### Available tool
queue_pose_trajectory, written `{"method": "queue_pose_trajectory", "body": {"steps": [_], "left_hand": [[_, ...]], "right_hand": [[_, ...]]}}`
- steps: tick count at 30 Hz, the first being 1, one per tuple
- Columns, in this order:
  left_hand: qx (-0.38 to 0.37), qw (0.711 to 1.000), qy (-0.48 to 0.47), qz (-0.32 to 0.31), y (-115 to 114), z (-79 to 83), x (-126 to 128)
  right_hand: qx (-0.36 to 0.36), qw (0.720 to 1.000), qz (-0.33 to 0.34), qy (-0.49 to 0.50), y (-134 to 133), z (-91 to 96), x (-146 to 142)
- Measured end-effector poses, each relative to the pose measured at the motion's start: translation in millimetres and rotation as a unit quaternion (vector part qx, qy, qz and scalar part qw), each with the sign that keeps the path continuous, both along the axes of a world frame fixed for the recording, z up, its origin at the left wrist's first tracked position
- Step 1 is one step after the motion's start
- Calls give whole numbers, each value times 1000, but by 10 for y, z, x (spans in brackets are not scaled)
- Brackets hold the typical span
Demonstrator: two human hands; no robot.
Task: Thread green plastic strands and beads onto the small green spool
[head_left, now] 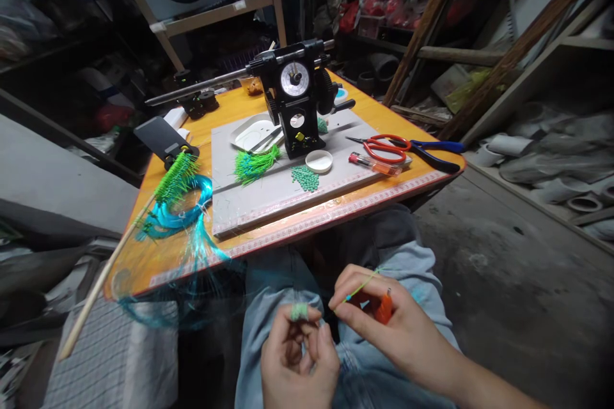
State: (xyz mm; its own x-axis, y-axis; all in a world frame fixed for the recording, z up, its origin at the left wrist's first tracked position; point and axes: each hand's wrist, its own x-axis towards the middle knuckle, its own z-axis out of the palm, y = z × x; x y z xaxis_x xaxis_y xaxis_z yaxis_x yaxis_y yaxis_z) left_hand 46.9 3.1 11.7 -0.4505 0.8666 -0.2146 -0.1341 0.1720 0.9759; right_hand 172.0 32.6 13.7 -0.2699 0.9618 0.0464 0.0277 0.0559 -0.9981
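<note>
One yellow-green strand (365, 284) is slanting across the right hand (400, 324), whose thumb and index fingertips are pinching its lower end. One orange tool (384, 308) is resting inside that hand. The left hand (301, 367) is curling alongside, its grip unclear, wearing one pale-green finger wrap (298, 312). Beyond, one red-handled scissors (368, 142) and one blue-handled pliers (439, 147) are lying.

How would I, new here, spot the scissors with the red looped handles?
On the orange-yellow table, find the flat grey board beneath the black metal machine. Near the board's right edge, in this view, lie the red-handled scissors with thin dark tips. Their red loops set them apart from the blue-and-black-handled tool beside them.
</note>
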Motion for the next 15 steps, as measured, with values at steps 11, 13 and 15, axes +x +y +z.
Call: {"method": "queue_pose_trajectory", "body": {"steps": [11,13,15], "left_hand": [[48,999,19,0,-22,-103,-3],[56,998,32,4,-27,-103,4],[61,997,45,16,-32,-98,7]], "right_hand": [[0,1000,9,-10,0,6,-9],[2,1000,19,-16,-4,7,-13],[2,1000,15,-16,-6,7,-14]]}}
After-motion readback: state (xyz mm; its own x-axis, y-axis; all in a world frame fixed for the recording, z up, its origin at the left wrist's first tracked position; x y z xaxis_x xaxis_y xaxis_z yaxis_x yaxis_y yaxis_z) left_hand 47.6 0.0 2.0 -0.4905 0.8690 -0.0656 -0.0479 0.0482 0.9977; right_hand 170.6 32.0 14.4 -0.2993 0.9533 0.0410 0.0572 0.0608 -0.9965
